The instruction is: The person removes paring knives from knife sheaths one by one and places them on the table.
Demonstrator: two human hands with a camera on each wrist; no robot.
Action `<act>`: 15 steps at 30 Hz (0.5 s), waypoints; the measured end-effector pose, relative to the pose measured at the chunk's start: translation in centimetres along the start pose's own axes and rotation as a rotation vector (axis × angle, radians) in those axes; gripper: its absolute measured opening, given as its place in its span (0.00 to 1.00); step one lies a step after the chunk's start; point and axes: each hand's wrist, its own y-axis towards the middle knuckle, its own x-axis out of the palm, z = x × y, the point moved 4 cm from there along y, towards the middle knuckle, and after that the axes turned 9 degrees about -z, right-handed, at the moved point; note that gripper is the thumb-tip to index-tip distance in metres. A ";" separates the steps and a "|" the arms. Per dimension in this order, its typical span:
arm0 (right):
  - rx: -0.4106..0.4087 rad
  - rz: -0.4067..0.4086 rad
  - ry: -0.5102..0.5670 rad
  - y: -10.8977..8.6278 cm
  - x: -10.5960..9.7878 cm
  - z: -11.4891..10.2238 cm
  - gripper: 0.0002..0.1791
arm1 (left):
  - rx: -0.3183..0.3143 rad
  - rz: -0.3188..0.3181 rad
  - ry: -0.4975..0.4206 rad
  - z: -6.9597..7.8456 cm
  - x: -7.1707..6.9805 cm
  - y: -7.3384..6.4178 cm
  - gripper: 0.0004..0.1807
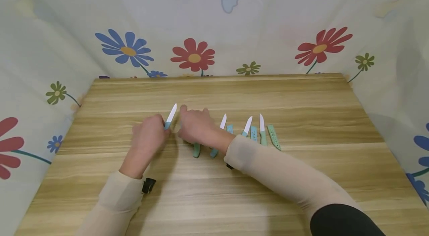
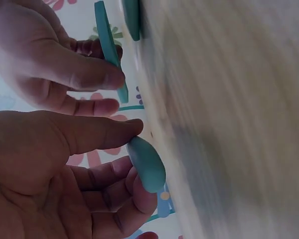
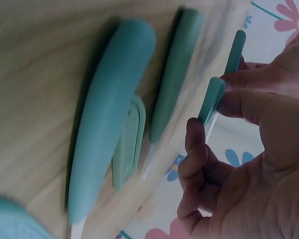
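My left hand (image 1: 147, 135) grips a small paring knife by its teal handle (image 2: 148, 164). The white blade (image 1: 171, 114) points up and away, bare. Just right of it, my right hand (image 1: 197, 124) pinches a flat teal blade cover (image 3: 212, 102) between thumb and fingers, apart from the knife. In the head view that cover is hidden behind the right hand. A green handle (image 1: 196, 150) lies below the right hand, and the far end of that knife is covered by it. Beside it rests another knife with a blue-green handle (image 1: 213, 152), its middle hidden by the wrist.
Right of my hands, a blue-handled knife (image 1: 247, 126) and a green-handled knife (image 1: 263, 137) lie on the wooden table (image 1: 201, 198). Blue covers, one a blue cover (image 1: 254, 133), and a green cover (image 1: 273, 137) lie among them. A flower-printed cloth (image 1: 268, 24) surrounds the table.
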 end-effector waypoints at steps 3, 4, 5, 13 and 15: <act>0.013 0.029 0.000 0.1 0.5 -0.5 0.32 | -0.003 -0.012 -0.012 -0.1 0.4 0.1 0.08; 0.017 0.040 -0.003 0.2 0.6 -0.7 0.30 | -0.002 -0.013 -0.017 -0.1 0.5 0.2 0.08; 0.019 0.049 -0.007 0.3 0.8 -0.9 0.27 | -0.002 -0.014 -0.021 -0.1 0.7 0.2 0.08; 0.056 0.085 -0.066 1.0 2.0 -1.4 0.20 | -0.019 -0.058 -0.028 0.4 1.3 0.3 0.06; 0.061 0.079 -0.078 1.1 2.2 -1.5 0.20 | -0.026 -0.069 -0.027 0.4 1.4 0.3 0.06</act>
